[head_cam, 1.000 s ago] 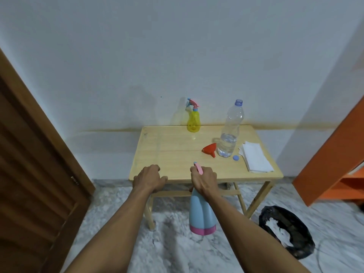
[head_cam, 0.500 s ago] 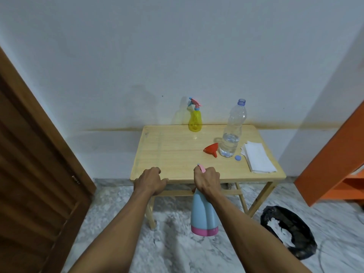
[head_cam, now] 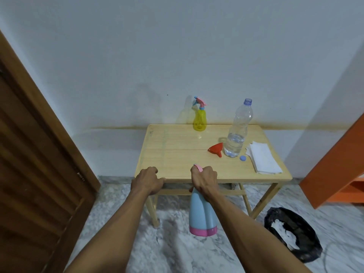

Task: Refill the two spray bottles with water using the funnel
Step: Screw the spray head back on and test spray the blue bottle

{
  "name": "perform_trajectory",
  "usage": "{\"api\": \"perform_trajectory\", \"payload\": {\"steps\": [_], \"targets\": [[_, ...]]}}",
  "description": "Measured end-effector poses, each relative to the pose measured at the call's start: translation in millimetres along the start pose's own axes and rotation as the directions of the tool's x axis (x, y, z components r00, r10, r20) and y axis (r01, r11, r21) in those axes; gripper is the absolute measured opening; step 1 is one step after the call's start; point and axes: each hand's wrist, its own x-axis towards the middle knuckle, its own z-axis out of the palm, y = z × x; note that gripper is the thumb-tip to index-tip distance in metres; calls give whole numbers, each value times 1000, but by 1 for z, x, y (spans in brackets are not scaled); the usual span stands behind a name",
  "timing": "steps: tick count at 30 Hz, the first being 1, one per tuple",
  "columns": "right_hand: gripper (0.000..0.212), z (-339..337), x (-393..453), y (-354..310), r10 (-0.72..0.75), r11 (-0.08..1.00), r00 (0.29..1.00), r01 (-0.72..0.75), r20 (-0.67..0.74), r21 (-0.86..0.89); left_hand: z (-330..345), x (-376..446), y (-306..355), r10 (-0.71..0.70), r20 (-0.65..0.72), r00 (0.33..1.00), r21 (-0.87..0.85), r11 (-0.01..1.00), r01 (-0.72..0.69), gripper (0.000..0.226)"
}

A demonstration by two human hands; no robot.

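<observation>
Pale blue-grey wall backs a small wooden table (head_cam: 177, 150) that stands on a marbled grey floor, with a brown wooden door (head_cam: 35, 154) at the far left. At the table's near edge the left hand (head_cam: 147, 181) is curled into a loose fist, fingers folded over the rim and holding nothing else. Just to its right, the right hand (head_cam: 204, 179) is wrapped tightly around the neck and pink trigger head of a blue spray bottle (head_cam: 201, 213) with a pink base, which hangs below the tabletop level, in front of the near edge. At the back of the table, near the wall, a yellow spray bottle (head_cam: 200, 120) stands upright. Further right, a red funnel (head_cam: 216, 149) lies on its side just beside a clear water bottle (head_cam: 238, 133), uncapped and holding a little water. Its blue cap (head_cam: 242, 158) lies near its base, beside a stack of white napkins (head_cam: 264, 160). On the floor at right sits a black bag (head_cam: 293, 233), and an orange shelf (head_cam: 338, 168) fills the right edge.
</observation>
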Motion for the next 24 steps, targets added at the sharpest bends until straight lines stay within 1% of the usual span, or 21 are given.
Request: {"api": "perform_trajectory", "payload": {"steps": [3,10,15,17,19,21,24], "targets": [[50,5,2,-1,8,1000,1000,-8,4,18,-1,0,-5,-9,-6,1000,2,1000,9,58],[41,11,-3,-8,-48,999,998,47,37,17,-5,0,-16,-25,-16,1000,-10,1000,25,59],[50,17,4,-3,-61,997,994,57,87,46,-8,0,-22,-35,-26,999,7,999,35,51],[43,11,-11,-14,-70,996,992,64,100,59,-9,0,-25,-44,-22,999,-3,999,44,50],[37,7,-17,-18,-78,995,992,72,96,69,-8,0,-28,-51,-14,999,-9,999,51,51],[38,5,-14,-16,-90,993,994,84,70,79,-7,1,-31,-51,-13,999,-14,999,51,50],[35,-1,-9,-17,-119,987,992,115,33,109,-4,5,-30,-34,-15,999,-26,999,34,55]]}}
